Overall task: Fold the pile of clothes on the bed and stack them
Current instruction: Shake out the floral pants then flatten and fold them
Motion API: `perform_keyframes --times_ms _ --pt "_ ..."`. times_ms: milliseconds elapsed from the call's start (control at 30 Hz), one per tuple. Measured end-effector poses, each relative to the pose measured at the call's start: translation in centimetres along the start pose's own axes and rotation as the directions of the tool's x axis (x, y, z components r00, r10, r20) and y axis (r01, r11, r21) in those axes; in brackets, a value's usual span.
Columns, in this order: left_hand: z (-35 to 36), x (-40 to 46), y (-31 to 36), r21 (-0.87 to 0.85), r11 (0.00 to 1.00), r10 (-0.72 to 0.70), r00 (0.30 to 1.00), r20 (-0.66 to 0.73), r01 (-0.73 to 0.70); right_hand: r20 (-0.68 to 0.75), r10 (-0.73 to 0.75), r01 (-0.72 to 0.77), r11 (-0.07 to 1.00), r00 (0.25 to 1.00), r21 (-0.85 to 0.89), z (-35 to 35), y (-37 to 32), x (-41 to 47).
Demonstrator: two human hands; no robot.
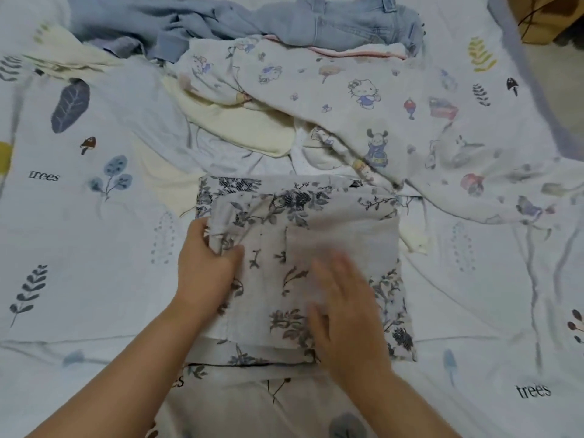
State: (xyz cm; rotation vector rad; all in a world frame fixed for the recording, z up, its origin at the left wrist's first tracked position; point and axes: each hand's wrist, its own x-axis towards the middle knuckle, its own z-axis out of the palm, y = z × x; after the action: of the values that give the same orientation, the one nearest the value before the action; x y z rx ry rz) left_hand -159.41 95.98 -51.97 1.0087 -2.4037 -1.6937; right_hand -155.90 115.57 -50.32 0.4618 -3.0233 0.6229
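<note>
While we fold the flowery cloth (303,260) near the front of the bed (94,232), our left hand (205,270) pinches its left edge, thumb on top and fingers tucked under, so that side stays put and does not slide. Our right hand (344,314) lies flat on the cloth with its fingers straight, holding nothing; it looks blurry, so we think it is rubbing the wrinkles out. The cloth is already a neat square shape, with its folded layers on top of each other, and it lies right in front of us where both hands can reach it. We guess this piece is nearly done, but the job is far from over. Behind it the pile waits: a cartoon print cloth (363,99) spread wide, a pale yellow cloth (240,128) poking out under it, and blue jeans (335,20) with a soft blue top (142,17) bunched at the far side of the bed. We see no stack of folded clothes yet, so this square may be its first piece.
</note>
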Motion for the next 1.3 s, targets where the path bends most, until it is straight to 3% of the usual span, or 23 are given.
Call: perform_keyframes --times_ms 67,133,167,267,333,400,467,533,600,700,800,867,967,1033,1100,1167,1300 --pt "-0.1 0.0 -1.0 0.16 0.985 -0.071 0.997 0.017 0.068 0.093 0.187 -0.174 0.975 0.978 -0.136 -0.2 2.0 0.2" --pt "0.5 0.1 -1.9 0.383 0.911 -0.191 0.979 0.064 0.152 0.334 0.349 -0.256 0.921 0.875 -0.292 0.5 3.7 -0.1" --pt "0.8 0.2 -1.8 0.48 0.869 -0.178 0.982 0.069 0.124 0.41 0.385 -0.258 0.907 0.827 -0.333 0.9 4.4 -0.4" --pt "2.3 0.5 0.0 0.639 0.747 0.181 0.981 0.074 -0.186 0.434 0.354 -0.266 0.931 0.829 -0.251 1.1 5.3 -0.4" --pt "4.0 1.1 1.9 0.63 0.668 0.398 0.906 0.146 -0.395 0.353 0.319 -0.306 0.947 0.879 -0.093 0.2 5.1 0.3" --pt "6.1 1.7 3.8 0.619 0.585 0.456 0.844 0.283 -0.524 0.204 0.29 -0.31 0.948 0.935 0.073 -1.0 5.2 1.7" --pt "8.2 2.6 5.5 0.618 0.547 0.375 0.826 0.421 -0.564 0.088 0.274 -0.284 0.948 0.958 0.146 -2.3 5.6 3.9" --pt "10.0 3.4 6.9 0.6 0.56 0.23 0.803 0.55 -0.571 0.061 0.252 -0.258 0.955 0.966 0.148 -3.2 6.0 6.9" --pt "11.1 3.9 7.7 0.545 0.612 0.142 0.758 0.636 -0.573 0.098 0.206 -0.217 0.968 0.974 0.122 -3.8 6.2 10.3" --pt "11.2 4.3 8.2 0.452 0.666 0.134 0.691 0.71 -0.594 0.264 0.019 -0.032 0.999 0.964 0.043 -3.2 6.4 14.5" --pt "10.2 4.8 7.7 0.414 0.675 0.113 0.641 0.759 -0.61 0.48 -0.014 0.157 0.953 0.877 -0.259 -2.3 7.4 16.9" --pt "9.4 5.4 7.6 0.441 0.661 0.088 0.647 0.757 -0.607 0.498 0.028 0.216 0.879 0.866 -0.426 -2.7 9.0 17.4" --pt "8.8 6.3 7.9 0.473 0.646 0.116 0.69 0.714 -0.599 0.409 0.117 0.127 0.844 0.905 -0.521 -4.0 11.3 17.1" --pt "9.0 6.5 8.0 0.492 0.635 0.133 0.712 0.689 -0.595 0.394 0.129 0.061 0.898 0.91 -0.435 -4.0 11.9 16.3" --pt "9.6 6.5 7.8 0.497 0.633 0.131 0.715 0.687 -0.594 0.407 0.181 -0.09 0.968 0.896 -0.233 -3.7 12.2 15.6" --pt "10.1 6.4 7.6 0.481 0.651 0.167 0.729 0.664 -0.587 0.427 0.237 -0.22 0.971 0.873 -0.089 -3.2 12.6 15.2" --pt "11.5 6.3 7.1 0.494 0.631 0.351 0.788 0.506 -0.598 0.067 0.359 -0.358 0.933 0.931 -0.031 -1.6 12.7 15.1"
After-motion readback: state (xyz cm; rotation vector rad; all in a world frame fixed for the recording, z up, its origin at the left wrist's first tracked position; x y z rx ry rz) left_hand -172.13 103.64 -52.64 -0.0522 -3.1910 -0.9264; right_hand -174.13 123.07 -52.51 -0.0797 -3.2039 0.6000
